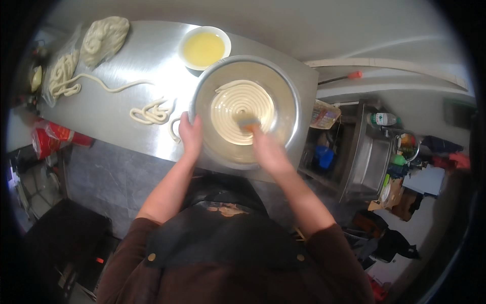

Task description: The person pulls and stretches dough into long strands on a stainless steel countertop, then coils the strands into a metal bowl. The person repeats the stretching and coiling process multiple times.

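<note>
A wide metal basin (292, 114) stands at the front of the steel table, and a spiral coil of dough rope (228, 102) lies flat on its bottom, glossy on top. My left hand (191, 135) grips the basin's left rim, thumb up at the edge. Inside the basin, my right hand (271, 150) holds a brush (248, 122) with an orange handle; its blurred head is over the coil near the centre. Behind the basin sits a white bowl (182, 57) of yellow liquid, probably oil. Loose dough rope (152, 113) is heaped left of the basin.
More dough rope (64, 74) trails from a clear plastic bag at the far left, beside another bagged dough mass (106, 40). A red package (57, 137) is at the table's left front corner. To the right are a steel sink (368, 163) and a plastic bottle (383, 119).
</note>
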A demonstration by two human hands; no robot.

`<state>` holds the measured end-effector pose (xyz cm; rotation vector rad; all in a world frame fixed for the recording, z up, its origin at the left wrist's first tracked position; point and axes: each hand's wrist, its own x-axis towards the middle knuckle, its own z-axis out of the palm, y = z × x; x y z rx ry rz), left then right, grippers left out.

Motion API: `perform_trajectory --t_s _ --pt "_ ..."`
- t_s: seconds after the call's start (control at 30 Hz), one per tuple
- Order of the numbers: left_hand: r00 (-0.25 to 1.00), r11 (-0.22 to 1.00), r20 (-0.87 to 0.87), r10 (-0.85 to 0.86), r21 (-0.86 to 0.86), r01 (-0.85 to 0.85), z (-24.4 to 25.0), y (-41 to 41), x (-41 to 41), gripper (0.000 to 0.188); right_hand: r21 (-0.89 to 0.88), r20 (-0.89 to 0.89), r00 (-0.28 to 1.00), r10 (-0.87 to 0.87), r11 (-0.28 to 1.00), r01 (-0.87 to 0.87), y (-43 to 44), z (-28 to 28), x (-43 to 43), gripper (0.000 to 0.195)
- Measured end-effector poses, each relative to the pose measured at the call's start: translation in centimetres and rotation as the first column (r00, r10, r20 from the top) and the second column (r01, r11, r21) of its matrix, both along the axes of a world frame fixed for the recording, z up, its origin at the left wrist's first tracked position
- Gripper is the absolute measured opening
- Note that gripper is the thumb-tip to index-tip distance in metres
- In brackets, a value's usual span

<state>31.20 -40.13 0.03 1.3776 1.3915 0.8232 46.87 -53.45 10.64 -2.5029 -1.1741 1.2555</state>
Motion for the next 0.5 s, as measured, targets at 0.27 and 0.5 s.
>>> perform_trajectory --t_s 0.27,0.5 --pt "1.0 0.998 -0.015 -0.015 0.059 0.016 -1.7 0.3 -0.6 0.021 0.07 0.086 0.982 0.17 0.982 -0.176 -0.7 1.1 -1.0 0.03" --pt "0.999 0.998 -0.03 -0.042 0.035 0.043 -0.2 0.4 0.2 0.022 -0.084 -0.192 0.98 -0.055 0.996 0.039 2.0 0.8 -0.2 0.042"
